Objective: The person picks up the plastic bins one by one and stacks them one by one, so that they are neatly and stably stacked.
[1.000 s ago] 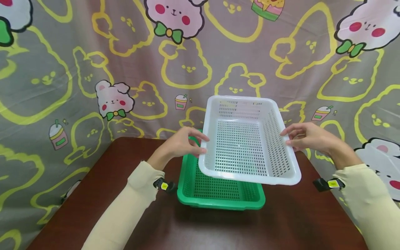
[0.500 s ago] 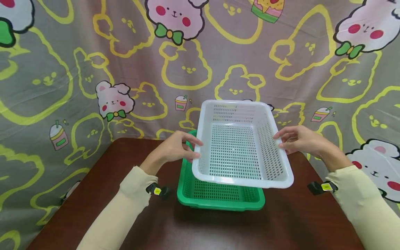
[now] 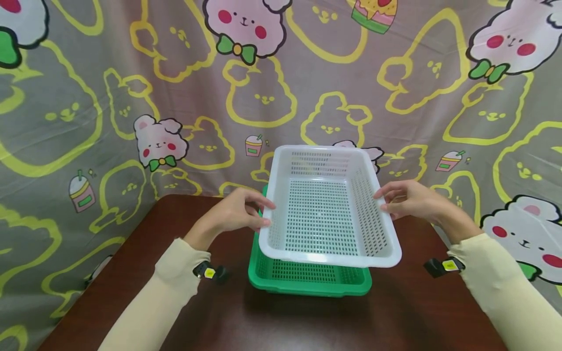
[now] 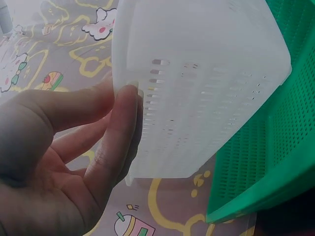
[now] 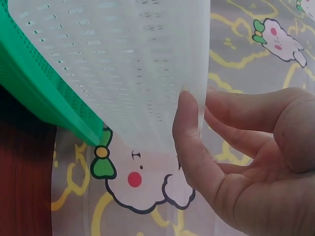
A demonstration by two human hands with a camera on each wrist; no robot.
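A white perforated plastic basket [image 3: 320,214] hangs tilted above a green basket [image 3: 307,287] of similar shape, hiding much of it. My left hand [image 3: 232,212] pinches the white basket's left rim, and my right hand [image 3: 412,200] pinches the right rim. In the left wrist view the thumb and fingers of the left hand [image 4: 78,142] grip the white basket's edge [image 4: 197,98]. The right wrist view has the right hand [image 5: 241,157] pinching the opposite edge, with the green basket [image 5: 44,88] beyond and below.
Under the green basket is a dark reddish-brown table [image 3: 145,273]. A patterned curtain [image 3: 197,97] with cartoon animals hangs close behind and on both sides of the table.
Both hands have carried the white basket left and slightly down, so it now sits more squarely over the green basket. The green basket has stayed in place.
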